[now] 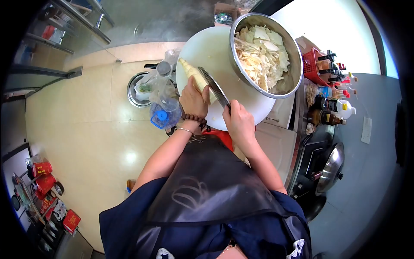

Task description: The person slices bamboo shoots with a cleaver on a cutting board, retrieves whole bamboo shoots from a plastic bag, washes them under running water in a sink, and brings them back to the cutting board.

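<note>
A pale, tapered bamboo shoot lies on the round white cutting board, its pointed end toward the far left edge. My left hand is closed over its near part, pressing it to the board. My right hand grips the handle of a kitchen knife. The dark blade slants along the right side of the shoot, close beside it; whether it touches is hard to tell. A large steel bowl of pale slices rests over the board's right side.
Left of the board are a clear plastic jug with a blue cap and a steel pot. Sauce bottles and a red basket line the right counter. A wok lid stands nearer me. Shelving is far left.
</note>
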Demonstrator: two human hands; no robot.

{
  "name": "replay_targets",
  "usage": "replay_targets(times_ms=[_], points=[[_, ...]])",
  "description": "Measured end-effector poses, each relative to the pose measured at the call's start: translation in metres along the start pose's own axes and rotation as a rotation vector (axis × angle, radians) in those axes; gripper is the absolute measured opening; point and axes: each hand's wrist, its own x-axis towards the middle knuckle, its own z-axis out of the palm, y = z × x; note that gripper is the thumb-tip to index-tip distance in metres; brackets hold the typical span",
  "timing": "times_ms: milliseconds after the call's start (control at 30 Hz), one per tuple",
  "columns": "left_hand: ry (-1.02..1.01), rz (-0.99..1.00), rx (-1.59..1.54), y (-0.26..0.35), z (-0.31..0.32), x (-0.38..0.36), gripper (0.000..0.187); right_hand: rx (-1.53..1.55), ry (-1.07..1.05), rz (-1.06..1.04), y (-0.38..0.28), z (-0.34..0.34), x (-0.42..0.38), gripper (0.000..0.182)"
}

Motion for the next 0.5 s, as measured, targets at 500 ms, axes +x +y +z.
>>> replay_targets(times_ms=[500], points=[[-0.013, -0.003, 0.055, -0.002, 0.002, -0.004, 0.056, -0.018, -0.18, -0.014, 0.004, 0.011, 0.015, 0.019]])
